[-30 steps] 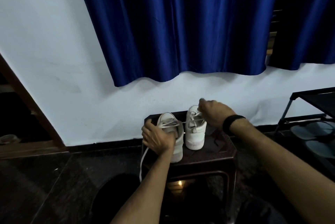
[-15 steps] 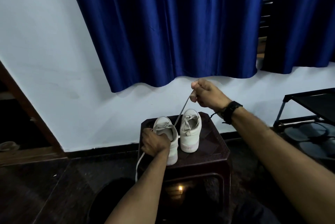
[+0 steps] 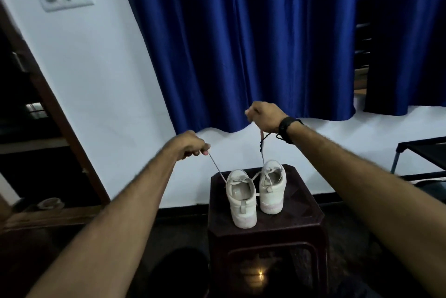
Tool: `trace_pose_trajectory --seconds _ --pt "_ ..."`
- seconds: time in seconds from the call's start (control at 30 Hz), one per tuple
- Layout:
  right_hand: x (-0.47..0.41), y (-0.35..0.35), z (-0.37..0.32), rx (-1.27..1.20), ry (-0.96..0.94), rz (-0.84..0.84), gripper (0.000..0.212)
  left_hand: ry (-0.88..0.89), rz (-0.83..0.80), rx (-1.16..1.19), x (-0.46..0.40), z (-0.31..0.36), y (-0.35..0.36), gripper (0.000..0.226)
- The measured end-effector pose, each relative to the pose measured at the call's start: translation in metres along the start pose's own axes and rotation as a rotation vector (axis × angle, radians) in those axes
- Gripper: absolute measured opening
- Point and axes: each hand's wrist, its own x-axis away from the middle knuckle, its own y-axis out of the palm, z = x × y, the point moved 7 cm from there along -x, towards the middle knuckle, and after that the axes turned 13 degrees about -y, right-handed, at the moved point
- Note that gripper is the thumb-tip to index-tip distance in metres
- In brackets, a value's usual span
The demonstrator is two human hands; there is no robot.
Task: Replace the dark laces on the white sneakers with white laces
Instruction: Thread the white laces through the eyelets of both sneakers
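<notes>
A dark brown stool stands before a white wall hung with a blue curtain; a black rack sits at right. Two white sneakers stand side by side, heels nearest, toward the stool's far edge; the left hand pinches one pale lace end taut, and the right hand, raised higher, is closed on the other end with a dark cord dangling.

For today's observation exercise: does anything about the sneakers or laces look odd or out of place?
Yes: a white lace bridges the two white sneakers on the dark plastic stool, joining them. The left hand and right hand each pull an end upward.
</notes>
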Motion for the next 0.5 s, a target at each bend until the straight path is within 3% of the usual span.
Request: trace_pose_trajectory --seconds 0.13,0.27,0.4,0.5 --pt "-0.015 -0.022 -0.016 -0.103 -0.015 0.135 0.024 0.144 0.178 -0.101 0.020 0.030 -0.041 0.017" --pt "-0.021 -0.029 -0.030 -0.220 -0.034 0.171 0.023 0.304 0.365 0.016 0.029 0.054 -0.062 0.019" --pt "-0.018 -0.017 -0.034 -0.374 -0.030 0.186 0.026 0.504 0.307 0.299 0.039 0.069 -0.046 0.021" --pt "-0.019 -0.015 -0.034 -0.357 -0.041 0.198 0.022 0.563 0.262 0.429 0.043 0.074 -0.032 0.019"
